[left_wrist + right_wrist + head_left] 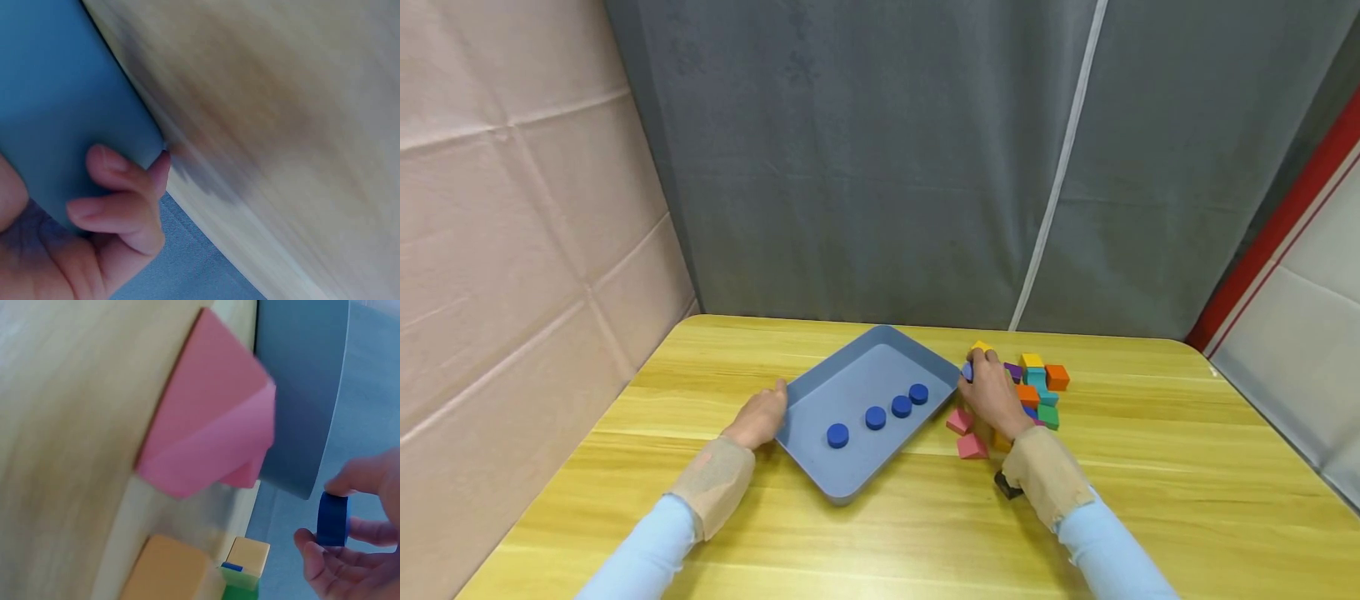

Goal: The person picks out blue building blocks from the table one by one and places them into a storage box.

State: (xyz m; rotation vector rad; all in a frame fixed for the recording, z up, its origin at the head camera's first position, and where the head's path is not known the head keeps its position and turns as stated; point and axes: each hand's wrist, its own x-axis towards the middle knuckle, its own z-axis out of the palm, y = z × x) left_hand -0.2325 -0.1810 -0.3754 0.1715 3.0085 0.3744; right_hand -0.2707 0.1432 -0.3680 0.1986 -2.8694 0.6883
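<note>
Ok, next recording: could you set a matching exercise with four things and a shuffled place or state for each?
1. Four round blue discs
2. Single round blue disc
3. Two pink wedge-shaped blocks
4. Blue-grey rectangular tray

A. On the yellowish wood-grain table, near the tray
B. Held at one edge by the left grip
C. Inside the tray
D. Pinched by the right grip

Pairs: 1-C, 2-D, 3-A, 4-B

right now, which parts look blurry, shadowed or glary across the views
Head: mostly clear, pale glare on the table near the tray; left wrist: table grain smeared, shadow beside the tray; right wrist: table grain blurred, nearest pink block slightly soft.
</note>
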